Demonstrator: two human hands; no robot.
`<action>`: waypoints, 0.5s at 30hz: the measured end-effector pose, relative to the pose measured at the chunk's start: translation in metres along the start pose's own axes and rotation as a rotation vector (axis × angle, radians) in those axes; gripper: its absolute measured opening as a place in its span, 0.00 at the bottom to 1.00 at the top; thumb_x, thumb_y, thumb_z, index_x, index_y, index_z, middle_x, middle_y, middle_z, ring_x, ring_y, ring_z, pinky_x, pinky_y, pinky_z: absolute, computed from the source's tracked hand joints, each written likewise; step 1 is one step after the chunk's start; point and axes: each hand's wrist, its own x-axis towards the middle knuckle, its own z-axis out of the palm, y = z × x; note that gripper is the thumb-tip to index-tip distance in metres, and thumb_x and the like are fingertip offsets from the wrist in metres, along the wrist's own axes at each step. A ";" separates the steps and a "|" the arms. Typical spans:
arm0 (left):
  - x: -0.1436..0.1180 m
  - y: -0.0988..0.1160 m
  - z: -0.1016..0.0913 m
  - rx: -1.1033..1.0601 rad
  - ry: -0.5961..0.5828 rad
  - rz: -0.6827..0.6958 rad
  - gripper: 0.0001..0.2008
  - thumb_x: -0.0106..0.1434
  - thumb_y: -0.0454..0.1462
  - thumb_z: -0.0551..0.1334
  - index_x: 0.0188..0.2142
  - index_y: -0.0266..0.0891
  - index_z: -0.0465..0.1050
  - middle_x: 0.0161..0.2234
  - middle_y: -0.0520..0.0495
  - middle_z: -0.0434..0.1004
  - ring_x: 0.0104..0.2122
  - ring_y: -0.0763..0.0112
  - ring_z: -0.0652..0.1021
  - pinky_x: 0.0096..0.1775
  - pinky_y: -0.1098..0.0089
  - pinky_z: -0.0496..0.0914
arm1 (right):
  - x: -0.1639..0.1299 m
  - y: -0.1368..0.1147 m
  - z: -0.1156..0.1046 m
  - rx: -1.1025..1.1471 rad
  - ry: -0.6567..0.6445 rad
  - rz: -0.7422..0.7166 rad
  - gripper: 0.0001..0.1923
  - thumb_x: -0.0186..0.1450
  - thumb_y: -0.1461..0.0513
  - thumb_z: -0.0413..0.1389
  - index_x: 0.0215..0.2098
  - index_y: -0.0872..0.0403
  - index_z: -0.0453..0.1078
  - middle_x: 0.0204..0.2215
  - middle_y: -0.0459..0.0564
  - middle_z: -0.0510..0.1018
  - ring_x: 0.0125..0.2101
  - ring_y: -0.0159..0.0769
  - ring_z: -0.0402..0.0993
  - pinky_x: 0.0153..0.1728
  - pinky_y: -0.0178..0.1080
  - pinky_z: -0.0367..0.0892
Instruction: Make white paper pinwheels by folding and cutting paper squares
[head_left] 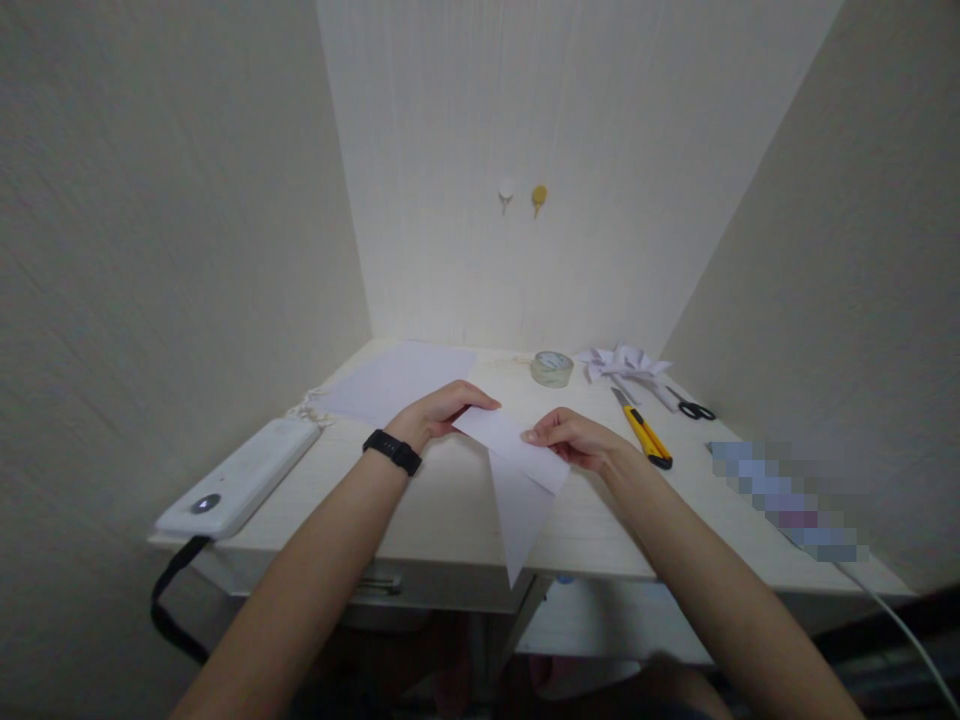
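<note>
Pale desk (450,520) in beige alcove, both hands' grip pinching folded paper (517,470), tape (552,368) behind

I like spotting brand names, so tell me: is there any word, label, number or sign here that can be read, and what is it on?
None can be read.
White box at the desk's left: a round dark mark, no legible text.
Knife, tape, scissors: no lettering visible.
Paper held by the left hand and right hand: blank.
Flat thing at the right: blurred out, unreadable.
</note>
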 end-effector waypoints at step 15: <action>0.004 -0.002 -0.010 -0.045 0.015 -0.016 0.04 0.52 0.32 0.65 0.23 0.32 0.75 0.21 0.45 0.77 0.20 0.70 0.74 0.26 0.70 0.68 | 0.000 -0.002 0.002 0.090 0.001 0.065 0.23 0.43 0.51 0.71 0.14 0.57 0.65 0.11 0.40 0.64 0.13 0.22 0.56 0.14 0.30 0.56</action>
